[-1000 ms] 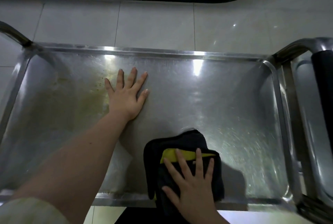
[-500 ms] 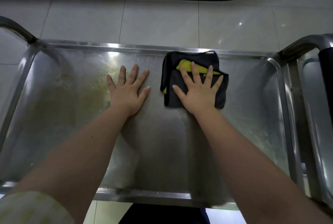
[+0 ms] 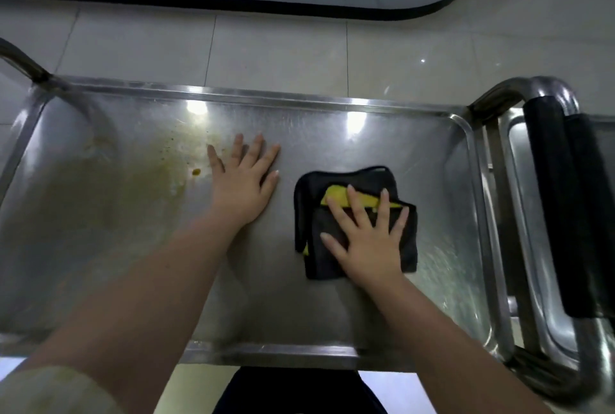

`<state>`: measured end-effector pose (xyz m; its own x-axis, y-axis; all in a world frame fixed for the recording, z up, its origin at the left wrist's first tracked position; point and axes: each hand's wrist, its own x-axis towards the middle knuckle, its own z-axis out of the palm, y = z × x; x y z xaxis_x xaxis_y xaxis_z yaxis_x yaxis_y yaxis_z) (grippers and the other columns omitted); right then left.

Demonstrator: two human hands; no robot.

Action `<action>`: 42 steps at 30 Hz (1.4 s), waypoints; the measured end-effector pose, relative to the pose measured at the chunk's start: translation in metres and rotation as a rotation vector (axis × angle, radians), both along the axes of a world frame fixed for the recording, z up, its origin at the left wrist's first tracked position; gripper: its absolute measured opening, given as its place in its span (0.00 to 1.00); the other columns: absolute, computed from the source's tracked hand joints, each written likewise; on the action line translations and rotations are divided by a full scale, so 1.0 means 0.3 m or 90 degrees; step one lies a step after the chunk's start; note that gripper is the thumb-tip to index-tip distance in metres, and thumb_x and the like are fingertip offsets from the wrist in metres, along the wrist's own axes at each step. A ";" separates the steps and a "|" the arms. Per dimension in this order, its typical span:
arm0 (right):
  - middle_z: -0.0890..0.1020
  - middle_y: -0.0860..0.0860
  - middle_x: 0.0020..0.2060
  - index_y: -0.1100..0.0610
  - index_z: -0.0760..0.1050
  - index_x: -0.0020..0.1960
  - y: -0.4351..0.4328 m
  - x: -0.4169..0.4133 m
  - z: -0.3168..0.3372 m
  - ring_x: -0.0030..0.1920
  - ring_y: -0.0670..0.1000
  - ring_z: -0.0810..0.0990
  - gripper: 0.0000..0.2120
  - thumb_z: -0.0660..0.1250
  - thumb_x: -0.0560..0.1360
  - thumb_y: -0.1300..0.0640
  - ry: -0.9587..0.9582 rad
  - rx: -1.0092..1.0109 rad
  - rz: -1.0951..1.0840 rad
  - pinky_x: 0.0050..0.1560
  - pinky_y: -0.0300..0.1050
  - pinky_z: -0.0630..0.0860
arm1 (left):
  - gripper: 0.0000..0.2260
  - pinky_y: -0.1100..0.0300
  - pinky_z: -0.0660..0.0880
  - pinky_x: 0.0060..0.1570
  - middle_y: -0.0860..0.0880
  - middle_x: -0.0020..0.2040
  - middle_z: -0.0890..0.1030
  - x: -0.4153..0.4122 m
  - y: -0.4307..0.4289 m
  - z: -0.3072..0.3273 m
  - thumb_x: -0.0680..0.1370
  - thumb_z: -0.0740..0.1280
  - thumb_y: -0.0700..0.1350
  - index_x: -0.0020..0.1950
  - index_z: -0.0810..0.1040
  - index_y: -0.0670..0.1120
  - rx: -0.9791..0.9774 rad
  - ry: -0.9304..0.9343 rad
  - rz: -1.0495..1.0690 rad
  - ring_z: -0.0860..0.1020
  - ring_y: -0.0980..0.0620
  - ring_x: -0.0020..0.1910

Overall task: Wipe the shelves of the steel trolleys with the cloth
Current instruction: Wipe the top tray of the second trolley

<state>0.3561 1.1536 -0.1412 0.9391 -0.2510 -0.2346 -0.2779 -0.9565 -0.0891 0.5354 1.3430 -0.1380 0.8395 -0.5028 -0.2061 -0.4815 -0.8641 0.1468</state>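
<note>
A brownish stain [image 3: 100, 187] smears the left part of the steel trolley shelf [image 3: 266, 297], with a small orange speck [image 3: 196, 171] just beside the thumb of the left hand [image 3: 244, 180]. That hand lies flat on bare steel near the middle, fingers [image 3: 258, 147] spread. Right of it, and not touching it, the folded black cloth [image 3: 311, 214] lies on the shelf with a yellow strip showing. The right hand [image 3: 369, 240] presses down on it with fingers straight and splayed. A black-padded handle [image 3: 559, 197] and a second trolley [image 3: 532, 280] stand at the far right.

Cloth [image 3: 356, 224] on trolley shelf [image 3: 332, 307], stains [image 3: 109, 187] left, second trolley [image 3: 545, 267] right
</note>
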 end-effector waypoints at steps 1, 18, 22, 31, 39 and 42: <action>0.43 0.42 0.79 0.31 0.39 0.76 -0.061 0.110 -0.003 0.76 0.66 0.34 0.32 0.39 0.73 0.26 0.014 -0.005 -0.022 0.67 0.76 0.33 | 0.25 0.31 0.35 0.70 0.52 0.81 0.47 -0.019 -0.030 0.002 0.82 0.45 0.61 0.80 0.49 0.60 -0.007 0.001 -0.001 0.39 0.45 0.79; 0.56 0.46 0.79 0.37 0.57 0.77 -0.061 -0.410 0.003 0.77 0.68 0.50 0.34 0.53 0.74 0.27 -0.005 0.068 0.087 0.70 0.74 0.52 | 0.25 0.32 0.35 0.71 0.55 0.81 0.40 -0.070 -0.125 -0.028 0.82 0.44 0.62 0.79 0.42 0.64 0.009 0.032 0.060 0.37 0.46 0.79; 0.52 0.45 0.79 0.35 0.50 0.77 -0.242 -0.095 0.002 0.77 0.67 0.48 0.32 0.46 0.75 0.28 -0.033 0.019 0.050 0.72 0.72 0.47 | 0.25 0.34 0.35 0.71 0.55 0.81 0.40 -0.066 -0.125 -0.033 0.82 0.45 0.62 0.79 0.42 0.64 0.007 0.018 0.061 0.38 0.47 0.79; 0.46 0.42 0.79 0.32 0.41 0.76 -0.550 0.278 -0.009 0.78 0.63 0.42 0.35 0.38 0.72 0.24 0.003 -0.007 -0.114 0.74 0.66 0.41 | 0.25 0.33 0.36 0.72 0.56 0.81 0.40 -0.055 -0.123 -0.057 0.81 0.44 0.64 0.78 0.41 0.67 0.008 0.009 0.065 0.38 0.48 0.79; 0.52 0.46 0.80 0.39 0.50 0.79 -0.321 -0.381 -0.005 0.77 0.67 0.49 0.33 0.44 0.77 0.28 -0.015 -0.015 -0.129 0.72 0.71 0.51 | 0.25 0.31 0.38 0.71 0.56 0.81 0.42 -0.054 -0.117 -0.073 0.81 0.44 0.65 0.78 0.42 0.66 0.002 0.008 0.060 0.40 0.46 0.79; 0.57 0.49 0.79 0.41 0.58 0.78 -0.167 -0.443 -0.015 0.76 0.71 0.52 0.33 0.52 0.76 0.30 -0.037 -0.023 -0.101 0.71 0.73 0.51 | 0.26 0.32 0.36 0.71 0.56 0.81 0.42 -0.052 -0.112 -0.075 0.80 0.42 0.66 0.78 0.41 0.67 0.004 0.008 0.061 0.39 0.46 0.79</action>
